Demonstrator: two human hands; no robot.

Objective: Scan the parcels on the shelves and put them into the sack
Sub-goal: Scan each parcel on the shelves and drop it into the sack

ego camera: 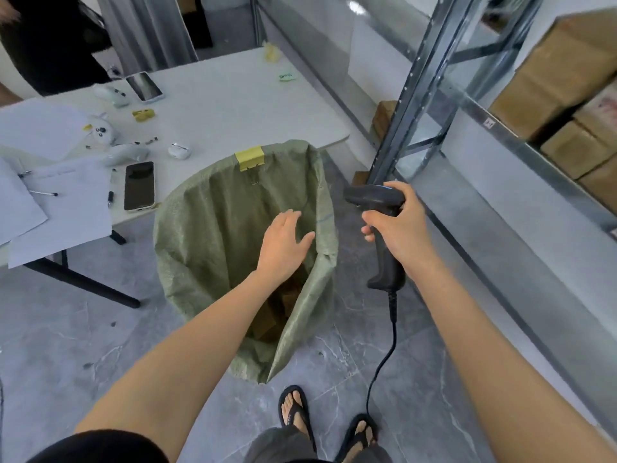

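Centre frame, the left hand [283, 243] hangs over the sack [207, 228] mouth, fingers straight and spread, holding nothing; just right, the right hand [397, 225] grips the scanner [372, 195] handle; brown parcels [270, 317] lie inside the sack, more on the shelves [521, 140] upper right; 2 phones [139, 186] lie on the tabletop [233, 105], upper left.

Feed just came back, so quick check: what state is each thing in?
Sack: mouth open, brown parcels inside.
Scanner: held, cable hanging down.
Left hand: open, empty, over the sack mouth.
Right hand: grips the scanner's handle.
Shelf parcels: stacked, untouched.
Black phone: screen dark, lying flat.
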